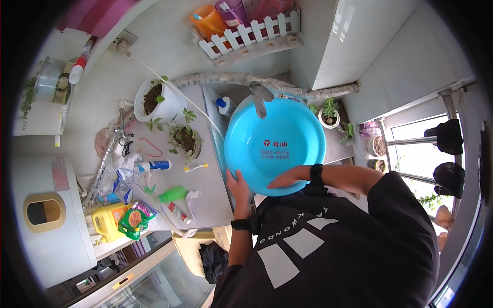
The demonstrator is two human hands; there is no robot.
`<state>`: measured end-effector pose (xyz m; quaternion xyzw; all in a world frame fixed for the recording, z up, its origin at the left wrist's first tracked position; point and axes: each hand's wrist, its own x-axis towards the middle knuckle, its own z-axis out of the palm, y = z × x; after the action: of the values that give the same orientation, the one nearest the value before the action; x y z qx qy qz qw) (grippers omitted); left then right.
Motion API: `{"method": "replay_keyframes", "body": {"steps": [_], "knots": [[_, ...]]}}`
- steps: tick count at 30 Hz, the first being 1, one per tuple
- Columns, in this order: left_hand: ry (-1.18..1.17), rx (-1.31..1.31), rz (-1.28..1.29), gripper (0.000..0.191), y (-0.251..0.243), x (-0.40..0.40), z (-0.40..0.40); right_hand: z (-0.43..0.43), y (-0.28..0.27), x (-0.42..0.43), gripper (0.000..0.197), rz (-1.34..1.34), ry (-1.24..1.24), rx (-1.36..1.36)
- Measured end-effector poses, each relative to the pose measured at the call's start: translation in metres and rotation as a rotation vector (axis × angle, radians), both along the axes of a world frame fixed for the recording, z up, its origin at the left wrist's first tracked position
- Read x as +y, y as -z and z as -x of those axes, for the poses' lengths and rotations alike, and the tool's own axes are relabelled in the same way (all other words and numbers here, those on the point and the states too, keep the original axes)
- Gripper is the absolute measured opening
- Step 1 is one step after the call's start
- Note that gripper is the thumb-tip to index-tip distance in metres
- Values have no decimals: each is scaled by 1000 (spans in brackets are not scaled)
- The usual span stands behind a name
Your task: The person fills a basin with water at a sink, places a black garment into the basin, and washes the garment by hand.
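A blue plastic basin (285, 123) with red print on its bottom lies before me, under a metal tap (262, 101). Around the basin's near left rim I hold my left hand (238, 186), thumb up against the wall. My right hand (287, 178) reaches over the near rim, its fingers spread low inside the basin; whether they press on it is hard to tell. Both wrists wear black bands. Behind the basin's left side stands a white bottle with a blue cap (225, 105).
Left on the counter (204, 200) are potted plants (186, 140), a toothbrush (195, 168), a green bottle (172, 194), tubes and a yellow jug (109, 223). A small potted plant (328, 117) stands right of the basin. A picket-fence shelf (250, 36) with cups hangs above.
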<state>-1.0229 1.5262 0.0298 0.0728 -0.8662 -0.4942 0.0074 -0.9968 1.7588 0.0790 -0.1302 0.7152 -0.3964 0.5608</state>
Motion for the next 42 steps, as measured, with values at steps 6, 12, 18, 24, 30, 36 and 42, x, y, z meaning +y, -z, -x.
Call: {"method": "replay_keyframes", "body": {"steps": [6,12,18,24,30,36,42], "knots": [[-40,-166,-51,51,12,0,4,-8,-35,63,89,-369,-233,267],[4,-283,-176,40,30,7,3,-51,-41,112,29,-335,-261,1080],[-35,-466,-520,36,32,-1,-3,-42,-85,101,16,-157,-9,1348],[-68,-823,-733,30,10,-21,-7,-22,-147,82,20,55,106,1545],[-19,-959,-831,35,-8,-21,-10,12,-171,70,21,117,30,1608],[3,-1090,-883,35,-12,-12,-14,31,-188,44,21,111,-35,1561],[374,-930,-1062,25,-10,-10,-29,39,-203,22,21,39,-107,1550]]}}
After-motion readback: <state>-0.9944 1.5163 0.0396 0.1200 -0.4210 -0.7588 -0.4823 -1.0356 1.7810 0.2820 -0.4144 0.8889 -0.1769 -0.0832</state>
